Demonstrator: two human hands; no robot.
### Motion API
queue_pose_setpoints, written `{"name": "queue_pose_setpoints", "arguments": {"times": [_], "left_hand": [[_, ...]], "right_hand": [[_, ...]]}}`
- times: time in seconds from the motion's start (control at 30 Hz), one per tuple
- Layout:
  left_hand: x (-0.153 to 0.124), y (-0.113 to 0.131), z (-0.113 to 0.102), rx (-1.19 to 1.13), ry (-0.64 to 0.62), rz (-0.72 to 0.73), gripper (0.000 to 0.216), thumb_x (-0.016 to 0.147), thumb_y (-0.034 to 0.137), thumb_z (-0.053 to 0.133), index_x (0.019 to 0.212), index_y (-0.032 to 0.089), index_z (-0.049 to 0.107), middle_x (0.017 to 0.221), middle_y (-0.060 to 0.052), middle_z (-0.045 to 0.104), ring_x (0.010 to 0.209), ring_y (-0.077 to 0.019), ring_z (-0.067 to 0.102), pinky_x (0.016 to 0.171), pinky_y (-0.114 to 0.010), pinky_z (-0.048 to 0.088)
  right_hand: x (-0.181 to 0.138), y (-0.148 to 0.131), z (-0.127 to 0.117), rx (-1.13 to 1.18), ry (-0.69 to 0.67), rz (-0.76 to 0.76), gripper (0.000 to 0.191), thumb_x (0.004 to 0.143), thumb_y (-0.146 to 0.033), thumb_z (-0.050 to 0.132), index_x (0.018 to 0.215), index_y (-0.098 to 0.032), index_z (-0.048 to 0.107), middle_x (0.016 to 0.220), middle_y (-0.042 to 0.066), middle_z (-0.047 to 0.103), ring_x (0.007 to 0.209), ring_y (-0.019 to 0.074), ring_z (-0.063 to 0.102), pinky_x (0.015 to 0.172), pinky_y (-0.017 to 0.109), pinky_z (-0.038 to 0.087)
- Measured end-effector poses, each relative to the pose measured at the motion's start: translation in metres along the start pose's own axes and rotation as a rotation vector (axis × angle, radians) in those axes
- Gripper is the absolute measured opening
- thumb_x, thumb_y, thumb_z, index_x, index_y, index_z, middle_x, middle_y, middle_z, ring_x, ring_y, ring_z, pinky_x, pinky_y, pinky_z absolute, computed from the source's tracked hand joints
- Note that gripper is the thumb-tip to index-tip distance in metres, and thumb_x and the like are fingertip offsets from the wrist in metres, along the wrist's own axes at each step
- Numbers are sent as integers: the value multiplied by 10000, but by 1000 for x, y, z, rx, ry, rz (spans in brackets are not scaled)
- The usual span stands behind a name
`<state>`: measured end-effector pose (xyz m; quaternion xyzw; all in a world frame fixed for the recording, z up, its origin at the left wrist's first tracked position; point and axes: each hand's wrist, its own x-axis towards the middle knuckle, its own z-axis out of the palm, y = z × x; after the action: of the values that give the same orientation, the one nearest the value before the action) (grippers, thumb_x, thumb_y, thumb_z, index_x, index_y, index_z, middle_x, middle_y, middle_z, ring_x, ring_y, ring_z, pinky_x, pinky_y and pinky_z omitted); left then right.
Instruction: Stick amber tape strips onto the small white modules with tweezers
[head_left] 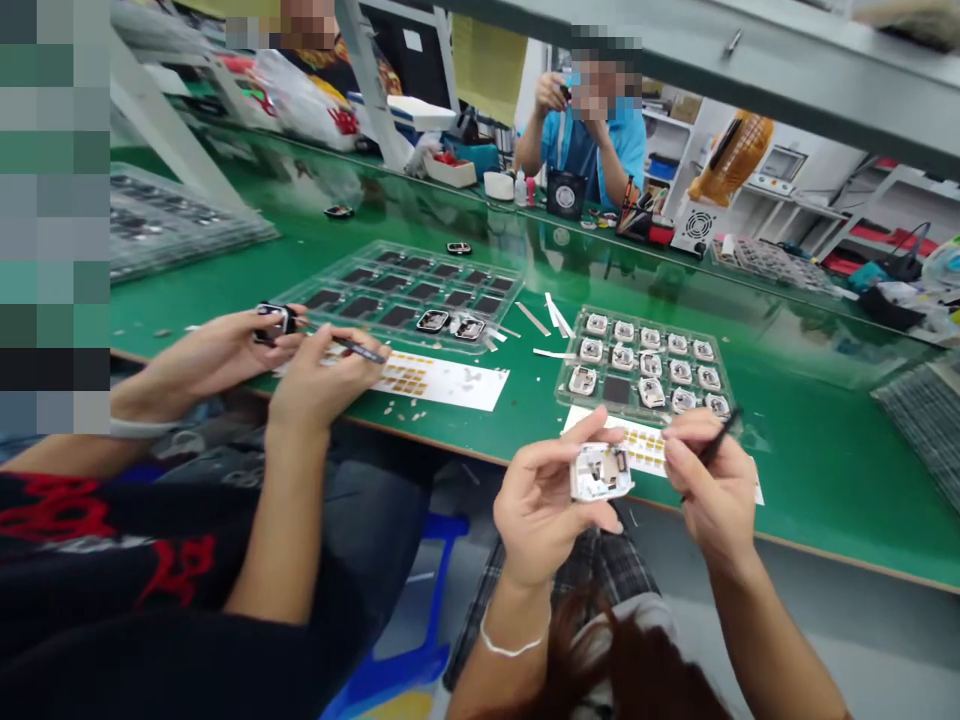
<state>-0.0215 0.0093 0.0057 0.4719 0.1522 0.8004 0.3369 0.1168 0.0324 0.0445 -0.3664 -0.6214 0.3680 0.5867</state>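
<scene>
My left hand [534,505] grips a small white and silver watch case [602,472] by its edges, with its inner side facing up. To its right, my right hand [712,480] is closed around slim black tweezers [721,440]; their tips are hard to make out. Partly under my hands lies a white sheet [579,418] bearing rows of small yellow pieces [646,440]. Just beyond it, a clear plastic tray [617,390] carries several similar watch cases [651,391], and one slot shows only a dark pad.
At left, a co-worker's hands [322,385] hold a dark watch part and a slim tool over another white sheet [480,385]. A second tray [394,318] stands beyond them. Paper strips [556,315] lie between the trays. Another person [592,140] sits across the green bench [817,400].
</scene>
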Motion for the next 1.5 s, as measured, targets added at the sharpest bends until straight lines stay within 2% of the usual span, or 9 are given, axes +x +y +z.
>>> {"name": "queue_pose_setpoints", "arguments": {"times": [0.1, 0.2, 0.23, 0.33, 0.43, 0.53, 0.67, 0.9, 1.5], "left_hand": [[-4, 2, -2, 83, -35, 42, 493, 713, 284, 806, 1178, 288, 642, 1301, -41, 624, 1048, -226, 684, 841, -346, 633], [-6, 5, -2, 175, -76, 73, 510, 746, 325, 771, 1234, 294, 627, 1321, -36, 610, 1033, -219, 686, 827, -332, 643], [-6, 7, -1, 174, -76, 63, 490, 771, 344, 747, 1243, 307, 621, 1321, -33, 611, 1026, -219, 688, 814, -336, 648], [-5, 10, 2, 60, -42, -1, 378, 853, 368, 662, 1226, 381, 603, 1303, -19, 625, 1016, -219, 689, 677, -312, 665], [-3, 11, 2, -24, -16, -40, 231, 892, 344, 622, 1121, 369, 641, 1309, -22, 619, 1019, -225, 685, 581, -277, 650], [-1, 11, -1, -32, -16, -31, 186, 890, 331, 626, 1071, 334, 665, 1325, -16, 607, 1066, -250, 670, 621, -316, 664], [-3, 12, -4, -7, -46, 2, 221, 860, 318, 652, 1080, 339, 663, 1319, -5, 612, 1064, -244, 674, 685, -343, 673], [-6, 19, -6, 75, -94, 55, 258, 835, 336, 670, 1092, 350, 660, 1301, 16, 625, 1018, -207, 695, 728, -309, 669], [-9, 24, -9, 140, -90, 18, 259, 839, 364, 667, 1098, 377, 659, 1286, 26, 634, 987, -193, 705, 733, -287, 660]], "right_hand": [[-3, -9, -15, -390, -91, -479, 152, 805, -136, 681, 908, -243, 716, 784, 21, 638, 686, 151, 589, 558, 275, 469], [-4, -14, -23, -539, -120, -647, 145, 872, -185, 630, 977, -255, 703, 880, 37, 657, 785, 177, 621, 638, 318, 515], [-4, -14, -24, -531, -93, -636, 137, 923, -265, 569, 934, -257, 705, 905, 48, 651, 816, 191, 624, 661, 342, 523], [-5, -7, -25, -394, 105, -563, 536, 990, -531, 297, 712, -255, 662, 834, 66, 606, 795, 222, 606, 662, 402, 513], [-9, -2, -26, -186, 233, -537, 578, 951, -623, 314, 626, -240, 599, 665, 39, 507, 608, 182, 541, 533, 352, 476], [-19, -5, -31, -102, 137, -471, 495, 943, -583, 411, 650, -230, 596, 647, 30, 529, 503, 150, 528, 409, 296, 450], [-34, -12, -38, -332, 1, -525, 128, 878, -353, 654, 913, -234, 688, 814, 59, 701, 605, 187, 675, 459, 300, 568], [-38, -22, -30, -493, -198, -706, 483, 786, -81, 714, 1235, -241, 637, 966, 42, 763, 780, 204, 743, 638, 294, 651], [-41, -14, -19, -383, -250, -702, 419, 805, -12, 655, 1195, -163, 660, 1032, 87, 748, 865, 194, 730, 682, 283, 630]]}}
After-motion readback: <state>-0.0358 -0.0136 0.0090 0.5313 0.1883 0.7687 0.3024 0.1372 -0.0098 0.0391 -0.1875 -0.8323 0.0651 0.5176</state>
